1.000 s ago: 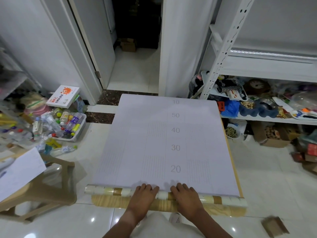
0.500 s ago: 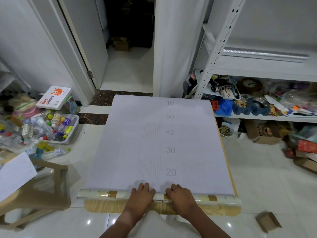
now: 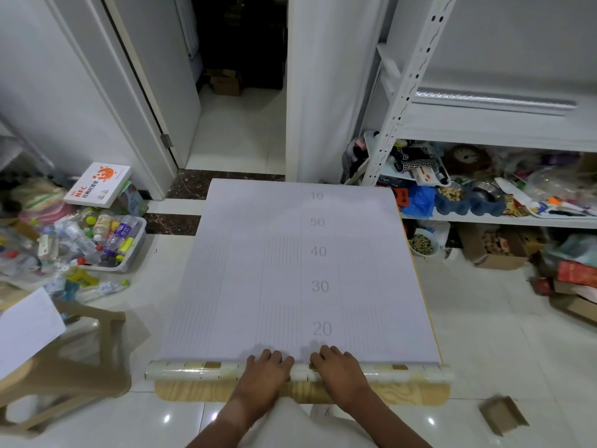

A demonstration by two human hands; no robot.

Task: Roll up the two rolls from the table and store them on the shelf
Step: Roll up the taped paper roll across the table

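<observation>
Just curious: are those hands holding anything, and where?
Both hands, left and right, rest on the middle of the rolled-up part of the sheet; a real grip cannot be told.

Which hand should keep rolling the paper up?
Probably both: the left hand and right hand rest side by side on the roll, near its middle. Neither looks better placed.

White tiled floor [image 3: 504, 334], open doorway [image 3: 239, 92], wooden stool [image 3: 64, 376]
</observation>
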